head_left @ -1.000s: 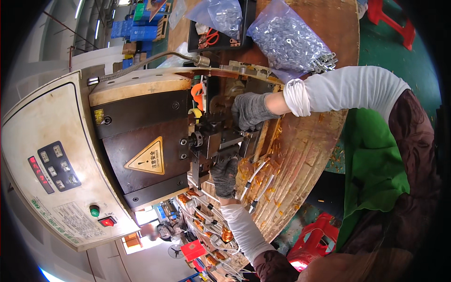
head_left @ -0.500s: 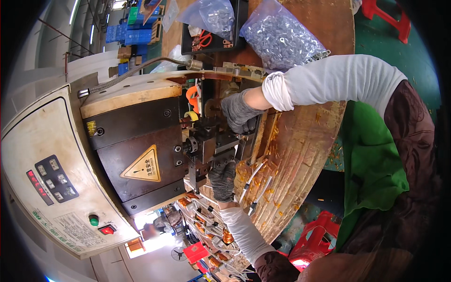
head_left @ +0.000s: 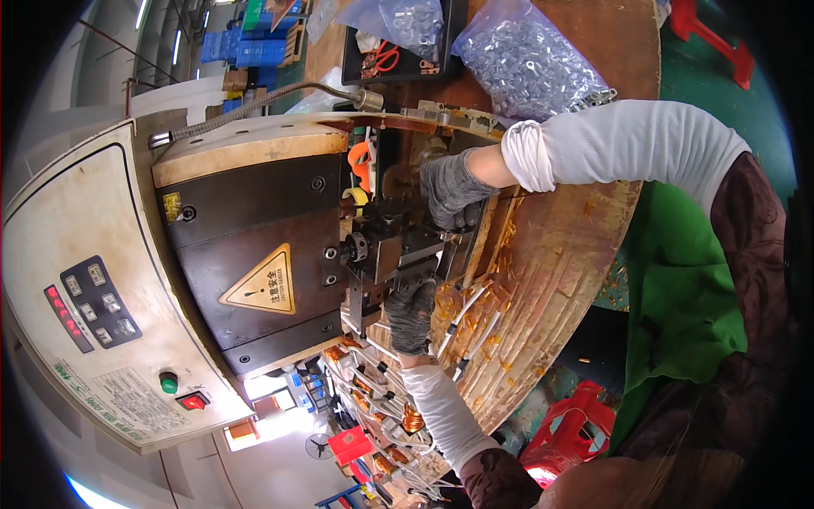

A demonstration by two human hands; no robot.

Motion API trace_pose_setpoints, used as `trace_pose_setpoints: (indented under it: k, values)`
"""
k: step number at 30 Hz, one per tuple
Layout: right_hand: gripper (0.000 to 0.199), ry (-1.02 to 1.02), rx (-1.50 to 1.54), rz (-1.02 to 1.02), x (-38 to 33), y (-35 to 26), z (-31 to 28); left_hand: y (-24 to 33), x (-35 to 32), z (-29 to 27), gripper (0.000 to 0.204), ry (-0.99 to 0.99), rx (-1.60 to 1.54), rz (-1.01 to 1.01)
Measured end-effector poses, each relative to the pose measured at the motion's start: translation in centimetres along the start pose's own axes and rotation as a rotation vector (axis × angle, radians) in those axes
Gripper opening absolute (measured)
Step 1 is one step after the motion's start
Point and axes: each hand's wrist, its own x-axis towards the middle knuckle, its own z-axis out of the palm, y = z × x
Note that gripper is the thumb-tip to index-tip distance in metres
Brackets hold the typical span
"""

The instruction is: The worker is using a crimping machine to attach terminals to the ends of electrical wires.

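Both my hands wear dark grey knitted gloves and are at the tooling [head_left: 386,254] of a press machine [head_left: 254,246]. My left hand [head_left: 411,318], the lower one in the view, has its fingers curled against the lower side of the tooling; what lies in them is hidden. My right hand [head_left: 458,191], the upper one, is closed beside the other end of the tooling, with its fingertips bent down to the metal. I cannot make out what it grips. White cables [head_left: 466,318] lie on the wooden table close to my left hand.
A bag of metal terminals [head_left: 534,64] and a black tray [head_left: 398,72] with red-handled scissors [head_left: 387,57] stand at the back. Cables with copper-coloured coils [head_left: 411,418] crowd the lower side. An orange handle [head_left: 360,164] sticks up behind the tooling. Red stools [head_left: 572,433] stand on the floor.
The whole view has shifted, so the machine and table appear farther right. Both hands stay at the tooling, closed; my right hand has risen slightly.
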Motion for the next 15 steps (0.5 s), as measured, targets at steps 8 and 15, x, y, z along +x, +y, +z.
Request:
trace_pose_setpoints:
  k: [8, 15]
  values:
    - [0.012, 0.038, -0.142, 0.046, 0.6, -0.5, 0.2, 0.4, 0.0, 0.9, 0.008, 0.048, 0.013, 0.103]
    - [0.008, -0.109, -0.284, -0.468, 1.5, 2.2, -0.5, 0.9, -2.2, 1.9, 0.024, 0.022, -0.092, 0.001]
